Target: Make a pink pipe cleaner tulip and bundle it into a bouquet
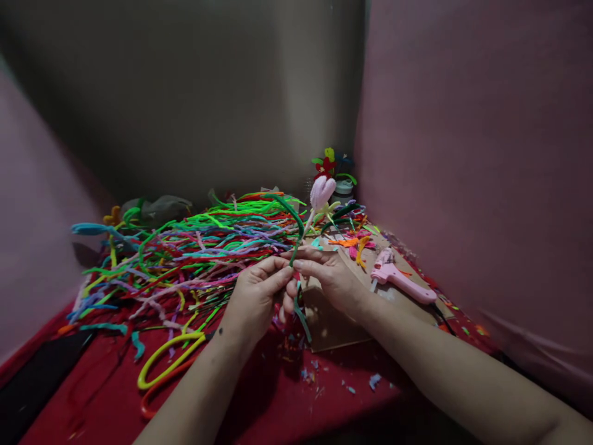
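At the centre of the frame, pinches a green stem with left hand and right hand close together, probably to steady the pale pink flower above, with pink glue gun on cardboard at right, seemingly for easy reach.

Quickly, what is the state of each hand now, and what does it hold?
Left hand: closed, pinching the green pipe cleaner below the pale pink pipe-cleaner tulip.
Right hand: closed, pinching the same green pipe cleaner.
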`<state>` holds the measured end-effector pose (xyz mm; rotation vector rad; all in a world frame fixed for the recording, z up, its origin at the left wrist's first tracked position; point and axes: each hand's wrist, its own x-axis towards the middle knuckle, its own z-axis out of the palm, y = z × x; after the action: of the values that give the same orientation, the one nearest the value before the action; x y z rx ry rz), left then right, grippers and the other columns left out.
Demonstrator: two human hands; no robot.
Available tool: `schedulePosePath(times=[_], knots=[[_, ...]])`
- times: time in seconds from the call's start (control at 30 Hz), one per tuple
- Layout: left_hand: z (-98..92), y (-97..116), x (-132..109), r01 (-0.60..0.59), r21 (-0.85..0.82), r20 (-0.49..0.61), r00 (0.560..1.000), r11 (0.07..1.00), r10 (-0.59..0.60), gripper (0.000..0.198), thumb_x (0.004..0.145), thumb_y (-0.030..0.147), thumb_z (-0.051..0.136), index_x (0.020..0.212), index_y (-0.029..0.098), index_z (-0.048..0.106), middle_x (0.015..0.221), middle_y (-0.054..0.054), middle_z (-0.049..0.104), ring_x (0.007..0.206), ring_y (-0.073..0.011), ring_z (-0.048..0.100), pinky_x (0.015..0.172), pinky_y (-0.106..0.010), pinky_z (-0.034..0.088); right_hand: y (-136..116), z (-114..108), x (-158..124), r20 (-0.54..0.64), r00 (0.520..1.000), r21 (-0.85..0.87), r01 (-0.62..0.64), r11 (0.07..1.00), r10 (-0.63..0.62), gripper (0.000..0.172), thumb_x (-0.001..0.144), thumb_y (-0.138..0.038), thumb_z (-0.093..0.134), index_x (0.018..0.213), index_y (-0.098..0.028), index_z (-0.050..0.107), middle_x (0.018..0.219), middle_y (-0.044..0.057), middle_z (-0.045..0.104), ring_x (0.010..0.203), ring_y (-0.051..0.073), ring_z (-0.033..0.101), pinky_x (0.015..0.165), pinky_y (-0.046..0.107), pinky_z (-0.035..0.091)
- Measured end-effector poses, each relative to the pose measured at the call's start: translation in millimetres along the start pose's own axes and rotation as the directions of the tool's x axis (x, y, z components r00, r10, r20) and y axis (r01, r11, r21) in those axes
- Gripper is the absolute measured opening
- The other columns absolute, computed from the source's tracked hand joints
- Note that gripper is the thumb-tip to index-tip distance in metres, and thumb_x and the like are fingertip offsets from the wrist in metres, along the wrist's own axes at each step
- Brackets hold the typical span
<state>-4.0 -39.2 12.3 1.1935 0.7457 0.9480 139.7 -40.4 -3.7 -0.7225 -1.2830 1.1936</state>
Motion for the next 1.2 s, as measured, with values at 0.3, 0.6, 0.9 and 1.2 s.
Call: schedulePosePath(times=[0.3, 0.6, 0.9, 1.2], knots=[[-9.9, 0, 4, 0.183, -0.231, 0.230, 0.965, 0.956, -0.129, 0.012, 0.077, 0.024, 0.061, 0.080, 0.014, 0.056, 0.046, 0.007, 0.051, 0.023, -0.0017, 0.031, 0.021, -0.013, 0.031, -1, -5, 2, 0.098, 0.993, 0.076, 0.054, 0.996, -0.061, 0.015, 0.073, -0.024, 0.066, 0.086, -0.026, 0.074, 0.100, 0.002, 0.067, 0.102, 0.019, 0.056, 0.096, 0.037, 0.036], [-1.0, -8, 0, -0.205, 0.606, -0.028, 0.960, 0.769, 0.279, 0.015, 0.082, 0.031, 0.052, 0.077, 0.017, 0.054, 0.057, 0.002, 0.059, 0.043, -0.0097, 0.054, 0.044, -0.020, 0.043, 1, -1, 2, -0.070, 0.997, 0.047, 0.027, 0.999, -0.024, 0.010, 0.071, -0.022, 0.066, 0.076, -0.025, 0.074, 0.081, 0.000, 0.065, 0.085, 0.016, 0.056, 0.087, 0.034, 0.038], [-7.5, -31, 1, -0.234, 0.971, 0.207, 0.730, -0.047, 0.652, 0.015, 0.087, 0.026, 0.045, 0.091, 0.017, 0.056, 0.070, -0.003, 0.066, 0.057, -0.0143, 0.062, 0.052, -0.022, 0.040, 12, -1, 3, -0.116, 0.992, 0.013, 0.041, 0.999, -0.040, 0.006, 0.071, -0.024, 0.067, 0.069, -0.022, 0.072, 0.078, -0.001, 0.063, 0.083, 0.014, 0.054, 0.085, 0.030, 0.039], [0.1, -13, 0, -0.201, 0.653, -0.129, 0.921, 0.731, 0.368, 0.014, 0.083, 0.030, 0.051, 0.076, 0.018, 0.054, 0.052, 0.006, 0.049, 0.040, -0.0069, 0.044, 0.042, -0.018, 0.036, 12, -2, 3, -0.093, 0.996, -0.046, 0.002, 0.999, -0.006, 0.016, 0.069, -0.033, 0.070, 0.081, -0.024, 0.073, 0.093, 0.003, 0.064, 0.097, 0.018, 0.054, 0.090, 0.035, 0.039]])
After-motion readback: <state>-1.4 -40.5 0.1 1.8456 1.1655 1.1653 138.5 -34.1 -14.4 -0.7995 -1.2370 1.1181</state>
